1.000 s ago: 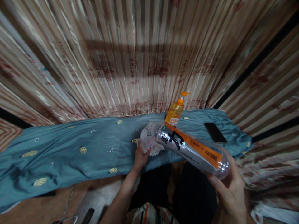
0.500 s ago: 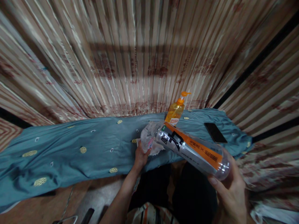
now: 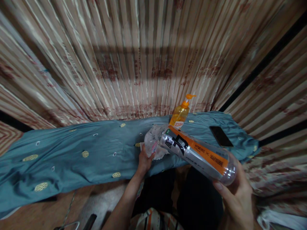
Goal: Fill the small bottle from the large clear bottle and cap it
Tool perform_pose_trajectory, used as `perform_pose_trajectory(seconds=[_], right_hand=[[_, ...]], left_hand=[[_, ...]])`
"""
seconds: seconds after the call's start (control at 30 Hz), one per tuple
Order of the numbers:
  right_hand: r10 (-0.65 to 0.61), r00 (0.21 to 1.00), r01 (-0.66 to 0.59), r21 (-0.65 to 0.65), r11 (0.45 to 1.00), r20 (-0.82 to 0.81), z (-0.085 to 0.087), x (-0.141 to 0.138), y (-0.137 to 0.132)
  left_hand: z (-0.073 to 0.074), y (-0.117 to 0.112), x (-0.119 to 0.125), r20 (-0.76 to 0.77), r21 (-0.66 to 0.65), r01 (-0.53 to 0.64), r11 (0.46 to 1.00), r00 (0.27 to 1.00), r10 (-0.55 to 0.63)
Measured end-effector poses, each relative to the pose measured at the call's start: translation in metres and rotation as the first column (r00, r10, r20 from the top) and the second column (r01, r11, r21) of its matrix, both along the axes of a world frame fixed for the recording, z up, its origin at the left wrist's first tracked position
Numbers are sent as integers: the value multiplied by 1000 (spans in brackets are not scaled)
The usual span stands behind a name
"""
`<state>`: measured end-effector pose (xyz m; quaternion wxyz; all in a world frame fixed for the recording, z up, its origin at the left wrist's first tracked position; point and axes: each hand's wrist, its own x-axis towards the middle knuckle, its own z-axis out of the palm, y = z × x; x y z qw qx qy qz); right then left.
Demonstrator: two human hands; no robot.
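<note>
My right hand (image 3: 236, 195) grips the base end of a clear plastic bottle (image 3: 194, 153) with an orange and silver label. The bottle is tilted, its neck lower in depth and pointing left. My left hand (image 3: 145, 160) is closed around a crinkled clear plastic piece (image 3: 150, 140) with a little pink and blue print; whether it is a cup or a bag I cannot tell. The bottle's mouth meets or sits inside this plastic. A white scallop-edged tissue (image 3: 161, 154) shows beneath, partly hidden by the plastic and the bottle.
A pump bottle (image 3: 180, 113) of yellow liquid with an orange top stands behind the held bottle. To the right, a black phone (image 3: 221, 136) lies on the teal patterned cloth (image 3: 100, 153). Pleated curtains (image 3: 144, 64) rise behind and at both sides.
</note>
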<state>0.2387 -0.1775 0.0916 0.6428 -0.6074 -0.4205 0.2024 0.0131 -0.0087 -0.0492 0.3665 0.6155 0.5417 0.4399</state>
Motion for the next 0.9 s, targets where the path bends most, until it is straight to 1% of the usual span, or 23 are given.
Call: perform_pose_trajectory(seconds=[0.4,0.53,0.7,0.83,0.9], right_hand=[[10,1000,-10,-19,1000,-22,-1,-2,-2],[10,999,-11,-8,1000,-39,0,-3,-1],[-12,1000,12,13,1000,8,0,-2,0],[15,1000,-15,-10,1000,-15,-2,1,-2],[23,1000,-24,-7,1000,-16,-3,1,-2]], left_hand=[[1,0,0,2,-2,2,1000,1000,-2],[-1,1,0,-12,-15,-18,1000,1000,18],[0,0,0,-16,-19,-13,1000,1000,12],[0,0,0,-11,-20,-24,1000,1000,24],[0,0,0,-13,-15,-12,1000,1000,11]])
